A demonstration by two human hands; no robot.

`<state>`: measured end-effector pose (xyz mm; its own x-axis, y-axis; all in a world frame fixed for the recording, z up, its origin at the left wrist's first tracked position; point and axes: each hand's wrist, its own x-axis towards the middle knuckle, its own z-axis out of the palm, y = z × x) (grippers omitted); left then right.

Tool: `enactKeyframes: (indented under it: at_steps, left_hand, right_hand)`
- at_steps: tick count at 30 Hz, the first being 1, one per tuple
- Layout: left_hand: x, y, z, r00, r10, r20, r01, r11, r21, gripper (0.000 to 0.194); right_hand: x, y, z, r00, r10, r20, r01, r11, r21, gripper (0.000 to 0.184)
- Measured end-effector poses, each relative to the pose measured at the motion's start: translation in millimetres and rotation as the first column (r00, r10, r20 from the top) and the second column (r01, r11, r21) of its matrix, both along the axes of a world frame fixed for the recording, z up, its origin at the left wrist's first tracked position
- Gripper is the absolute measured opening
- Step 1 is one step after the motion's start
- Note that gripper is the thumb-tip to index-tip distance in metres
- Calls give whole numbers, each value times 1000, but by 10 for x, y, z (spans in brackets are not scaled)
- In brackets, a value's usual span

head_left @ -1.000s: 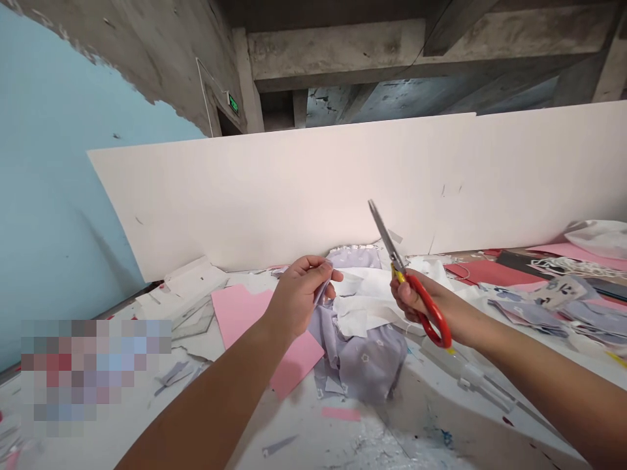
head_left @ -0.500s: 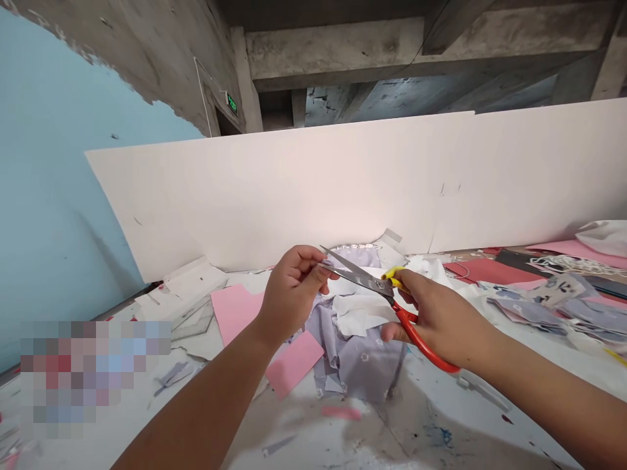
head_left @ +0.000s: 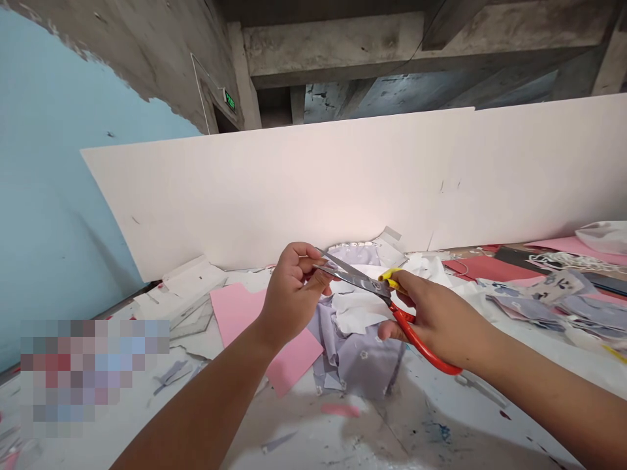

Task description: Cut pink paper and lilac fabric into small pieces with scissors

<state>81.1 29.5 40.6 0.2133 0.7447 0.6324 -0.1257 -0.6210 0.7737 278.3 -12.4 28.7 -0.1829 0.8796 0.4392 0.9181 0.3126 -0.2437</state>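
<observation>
Currently, scissors (head_left: 360, 279) extend from right hand (head_left: 435, 320) toward left hand (head_left: 296, 287).

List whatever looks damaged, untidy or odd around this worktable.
The white tabletop is stained, with blue marks toward the front, and a pink scrap lies stray on it. The scissors in the right hand have mismatched handles, red and yellow. At left, the blue wall paint ends raggedly against bare concrete.
</observation>
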Motion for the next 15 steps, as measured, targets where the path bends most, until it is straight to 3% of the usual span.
enactKeyframes:
  at_steps: [15]
  left_hand:
    - [14,-20,0,999,0,-43,-1,1000,-25,28]
  right_hand:
    - [6,1,-26,999,30,-33,-32,998,-61,28]
